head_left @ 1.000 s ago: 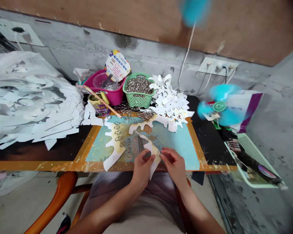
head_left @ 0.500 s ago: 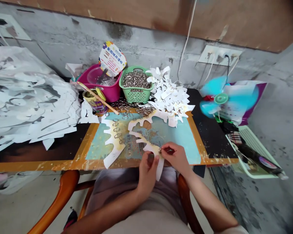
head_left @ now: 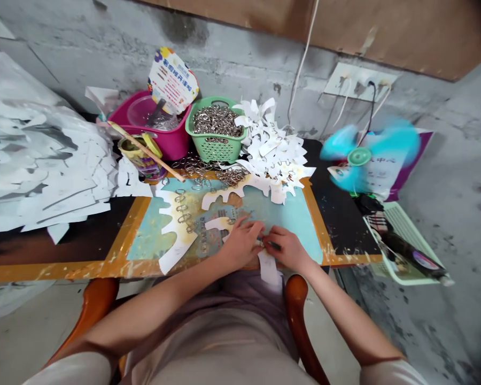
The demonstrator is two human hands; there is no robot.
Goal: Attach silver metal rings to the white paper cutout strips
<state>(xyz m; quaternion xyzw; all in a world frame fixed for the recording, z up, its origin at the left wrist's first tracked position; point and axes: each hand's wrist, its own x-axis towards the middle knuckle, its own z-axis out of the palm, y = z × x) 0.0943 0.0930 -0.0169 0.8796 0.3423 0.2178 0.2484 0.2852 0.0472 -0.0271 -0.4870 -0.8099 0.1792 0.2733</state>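
Observation:
My left hand (head_left: 240,244) and my right hand (head_left: 288,249) meet over a white paper cutout strip (head_left: 268,267), pinching it from both sides. A small metal ring (head_left: 261,243) sits at the paper's edge between my fingers, held by my right hand. A dark item shows by my right fingers, too small to name. To the left lies a scalloped white paper cutout (head_left: 175,231) threaded with several rings. Another cutout (head_left: 240,188) lies across the painted board (head_left: 278,216) above my hands.
A green basket of metal rings (head_left: 215,131) and a pink tub (head_left: 152,136) stand behind the board, with loose rings (head_left: 200,170) before them. Stacked paper cutouts (head_left: 44,155) fill the left; ringed cutouts (head_left: 272,147) pile up at the back. A spinning teal fan (head_left: 358,156) stands right.
My left hand has moved up and right onto the strip, and both forearms now reach further forward. The strip has swung round, its lower end now below my hands. The view has tilted down.

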